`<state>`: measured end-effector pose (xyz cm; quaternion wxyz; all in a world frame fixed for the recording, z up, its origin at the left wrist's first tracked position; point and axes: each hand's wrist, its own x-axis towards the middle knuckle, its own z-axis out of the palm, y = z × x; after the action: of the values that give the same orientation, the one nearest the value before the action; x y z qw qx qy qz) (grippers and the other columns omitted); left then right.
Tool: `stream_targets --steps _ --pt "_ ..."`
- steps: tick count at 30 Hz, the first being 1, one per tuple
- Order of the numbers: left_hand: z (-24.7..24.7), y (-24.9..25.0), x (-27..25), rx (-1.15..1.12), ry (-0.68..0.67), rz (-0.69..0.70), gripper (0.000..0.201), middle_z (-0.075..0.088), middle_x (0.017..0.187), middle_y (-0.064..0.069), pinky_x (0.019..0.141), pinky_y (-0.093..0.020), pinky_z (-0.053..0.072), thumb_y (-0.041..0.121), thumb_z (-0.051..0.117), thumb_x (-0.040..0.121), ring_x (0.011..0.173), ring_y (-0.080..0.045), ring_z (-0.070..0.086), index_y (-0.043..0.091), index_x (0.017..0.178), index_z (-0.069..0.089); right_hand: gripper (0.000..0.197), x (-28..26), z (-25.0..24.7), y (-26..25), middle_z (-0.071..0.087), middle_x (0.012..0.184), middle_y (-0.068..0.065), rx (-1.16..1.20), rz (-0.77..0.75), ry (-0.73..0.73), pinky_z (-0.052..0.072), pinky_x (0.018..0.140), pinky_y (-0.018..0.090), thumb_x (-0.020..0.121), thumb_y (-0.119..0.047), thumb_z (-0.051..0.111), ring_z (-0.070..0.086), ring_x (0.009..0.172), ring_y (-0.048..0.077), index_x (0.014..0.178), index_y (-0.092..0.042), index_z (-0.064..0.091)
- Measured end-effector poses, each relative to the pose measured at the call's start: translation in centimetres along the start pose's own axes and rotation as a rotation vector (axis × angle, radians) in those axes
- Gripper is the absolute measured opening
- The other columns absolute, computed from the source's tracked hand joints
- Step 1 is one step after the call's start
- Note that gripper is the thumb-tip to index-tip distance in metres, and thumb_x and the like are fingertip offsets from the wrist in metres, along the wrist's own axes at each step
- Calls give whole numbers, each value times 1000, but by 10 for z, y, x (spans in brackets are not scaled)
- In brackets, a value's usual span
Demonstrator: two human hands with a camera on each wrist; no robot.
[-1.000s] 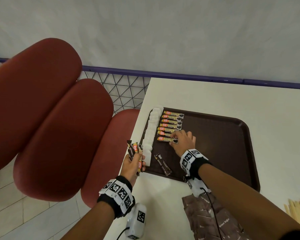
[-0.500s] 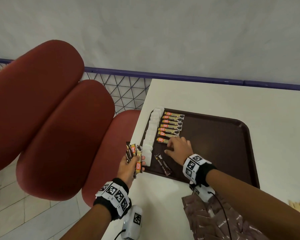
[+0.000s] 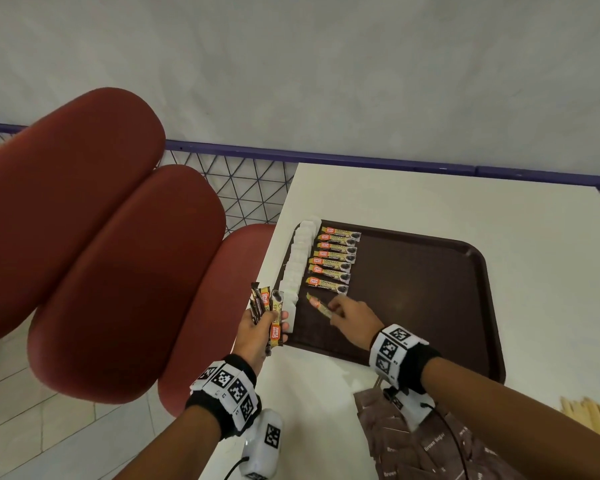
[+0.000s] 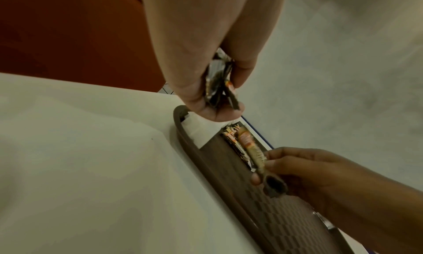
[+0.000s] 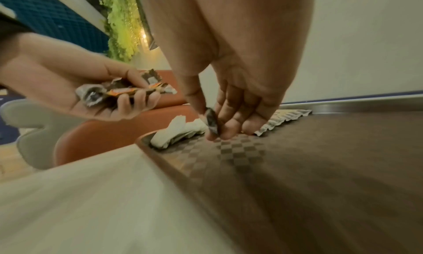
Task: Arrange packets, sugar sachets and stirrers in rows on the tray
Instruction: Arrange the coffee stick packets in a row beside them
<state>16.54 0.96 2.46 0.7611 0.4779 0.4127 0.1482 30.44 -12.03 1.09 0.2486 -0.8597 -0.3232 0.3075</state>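
Coffee packet (image 3: pixel 318 305), pinched at its near end between the thumb and fingers of the right hand (image 3: pixel 352 318), hangs tilted just above the brown tray (image 3: pixel 430 296), below the last packet of the row. In the left wrist view the same packet (image 4: pixel 256 156) runs between those fingertips with its dark end toward the camera. The row of seven coffee packets (image 3: pixel 333 259) lies flat on the left part of the tray, each one crosswise, stacked one behind the other toward the far rim. Just left of that row, along the tray's left edge, lies a column of white sugar sachets (image 3: pixel 297 263), overlapping one another; the nearest ones reach beside the left hand.

The left hand (image 3: pixel 257 332) is held over the table's edge just left of the tray, its fingers curled round a bunch of spare coffee packets (image 3: pixel 267 308) that fan upward from the fist. The right wrist view shows that bunch (image 5: pixel 119 93) crumpled in the palm.

On the white table (image 3: pixel 430 202), near the person and under the right forearm, lies a heap of brown sugar sachets (image 3: pixel 426 445). Wooden stirrers (image 3: pixel 593 415) lie in a pile at the table's right edge, well apart from the tray. Red cushioned seats (image 3: pixel 101 254) stand left of the table, with a purple rail (image 3: pixel 326 155) and wire mesh behind.
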Motion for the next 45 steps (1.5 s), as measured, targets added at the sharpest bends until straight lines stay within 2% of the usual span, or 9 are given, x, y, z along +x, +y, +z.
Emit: stream_targets --steps 3,6,11,14,17,20,29,35,45 --pt "-1 -1 0 8 15 -8 28 62 84 -12 45 -22 49 2 45 94 51 -11 59 2 122 47 33 -1 -12 1 64 92 6 216 49 4 42 76 25 95 -9 34 56 81 17 124 -10 49" --pt "1 -2 0 8 9 -16 27 62 84 -12 44 -22 48 2 45 94 51 -11 59 1 121 46 28 -2 -21 4 55 89 6 272 54 7 37 62 21 96 -12 33 48 68 12 123 -13 44" --pt "2 0 0 19 2 -12 26 62 85 -12 44 -22 48 2 44 94 51 -11 59 1 120 47 28 1 -21 14 52 104 9 212 -51 22 40 64 24 91 -9 51 49 71 13 104 -20 30" --pt "-1 -1 2 29 28 -13 27 63 85 -12 45 -22 48 2 45 94 55 -14 59 1 121 48 23 10 -17 20 54 112 9 113 -66 84 40 77 26 89 -13 55 53 89 20 101 -22 38" --pt "-6 -2 3 39 40 -10 28 63 86 -13 45 -23 48 3 46 94 60 -16 58 1 121 48 23 19 -13 21 52 116 3 -78 -107 151 36 91 26 88 -19 58 42 111 20 110 -17 50" --pt "-11 -2 3 32 36 -10 28 63 85 -13 45 -22 48 2 45 94 60 -16 57 2 121 47 28 27 -9 16 49 119 3 -217 -119 236 34 99 28 87 -27 59 36 115 20 114 -18 54" --pt "-23 -6 5 20 26 -29 30 62 80 -13 44 -23 46 1 45 94 53 -13 58 -2 123 44 40 42 5 4 47 126 0 -406 -71 290 33 97 31 85 -36 60 39 117 20 121 -22 46" --pt "-27 -5 8 27 39 -26 30 62 83 -15 43 -21 47 1 45 94 50 -12 58 -4 124 44 23 45 3 1 50 119 -1 -502 -110 278 31 96 32 89 -34 55 41 113 21 109 -23 51" --pt "-27 -5 12 47 9 0 26 65 86 -15 52 -27 53 4 50 93 62 -17 63 0 119 50 19 50 -4 -1 53 118 0 -473 -88 292 31 96 32 91 -33 52 42 114 21 106 -22 55"
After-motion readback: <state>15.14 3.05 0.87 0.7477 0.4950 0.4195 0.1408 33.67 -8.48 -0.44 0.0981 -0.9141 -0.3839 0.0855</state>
